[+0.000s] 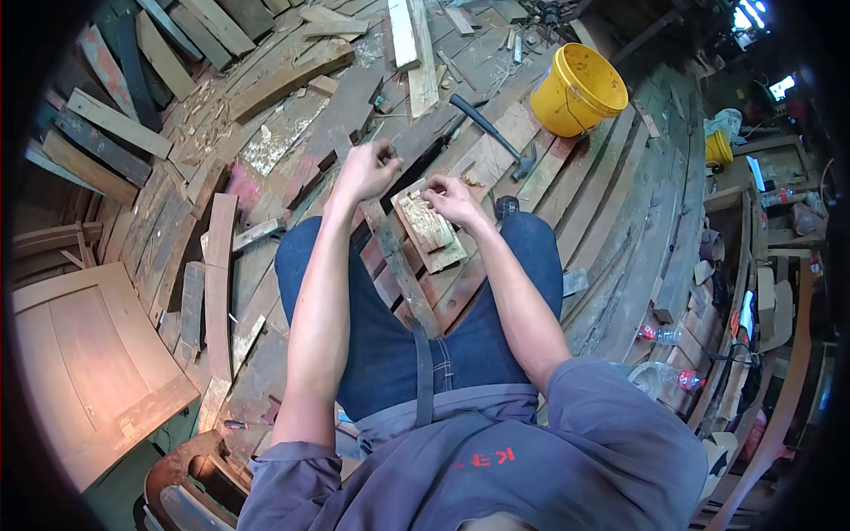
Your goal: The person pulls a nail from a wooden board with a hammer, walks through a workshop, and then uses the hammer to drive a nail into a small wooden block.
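Observation:
Between my knees lies a pale wooden block (430, 232) with a rough, chipped upper face. My right hand (455, 202) is over its top end, fingers bent and tips pinched together close to the wood. Whatever those fingertips hold is too small to tell. Up and to the left, my left hand (368, 170) is raised with its fingers curled in. Any thing inside that curl is hidden. A narrow flat strip (400, 265) runs from below my left hand toward my lap, left of the block. Beyond my right hand a hammer (496, 133) with a dark handle lies on the boards.
A yellow bucket (580, 88) stands past the hammer. Loose planks and offcuts (292, 80) with wood chips cover the floor at upper left. A panelled wooden door (97, 363) lies at far left. Plastic bottles (677, 379) and clutter line the right side.

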Demonstrator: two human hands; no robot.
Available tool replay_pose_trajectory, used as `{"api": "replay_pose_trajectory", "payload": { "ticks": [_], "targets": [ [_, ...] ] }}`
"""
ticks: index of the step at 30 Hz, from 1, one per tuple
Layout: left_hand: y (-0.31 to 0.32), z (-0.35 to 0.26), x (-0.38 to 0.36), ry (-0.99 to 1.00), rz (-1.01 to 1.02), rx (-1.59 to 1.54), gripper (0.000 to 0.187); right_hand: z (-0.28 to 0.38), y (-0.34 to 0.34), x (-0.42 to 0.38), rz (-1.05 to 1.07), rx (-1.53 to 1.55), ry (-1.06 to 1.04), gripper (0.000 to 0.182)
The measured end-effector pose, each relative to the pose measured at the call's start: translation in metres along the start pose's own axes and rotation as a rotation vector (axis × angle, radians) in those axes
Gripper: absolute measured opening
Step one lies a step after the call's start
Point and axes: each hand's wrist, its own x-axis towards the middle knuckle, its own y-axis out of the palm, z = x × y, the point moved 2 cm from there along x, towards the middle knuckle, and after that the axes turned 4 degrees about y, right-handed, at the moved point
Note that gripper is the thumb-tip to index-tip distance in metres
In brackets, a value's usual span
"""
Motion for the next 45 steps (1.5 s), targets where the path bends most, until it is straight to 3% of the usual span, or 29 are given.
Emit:
{"api": "replay_pose_trajectory", "payload": {
  "ticks": [5, 10, 30, 41, 43, 44, 45],
  "targets": [
    [0.008, -0.012, -0.005, 0.038, 0.157, 0.084, 0.027, 0.014, -0.002, -0.010, 0.130, 0.364, -0.111, 0.016],
    [0.019, -0.018, -0.005, 0.077, 0.228, 0.084, 0.030, 0.026, -0.007, -0.017, 0.161, 0.463, -0.061, 0.014],
    [0.018, -0.024, -0.002, 0.028, 0.048, -0.082, 0.031, 0.026, -0.018, -0.015, 0.124, 0.436, -0.186, 0.010],
    [0.016, -0.025, -0.002, 0.017, 0.028, -0.102, 0.028, 0.037, -0.020, -0.024, 0.138, 0.455, -0.135, 0.007],
    [0.023, -0.008, 0.001, 0.078, -0.036, -0.093, 0.028, 0.023, -0.016, -0.010, 0.114, 0.298, -0.292, 0.012],
    [0.021, -0.011, 0.002, 0.084, -0.024, -0.069, 0.029, 0.015, -0.012, -0.006, 0.108, 0.318, -0.291, 0.014],
    [0.024, -0.010, 0.004, 0.106, -0.073, -0.120, 0.031, 0.011, -0.011, -0.007, 0.124, 0.450, -0.162, 0.016]
  ]
}}
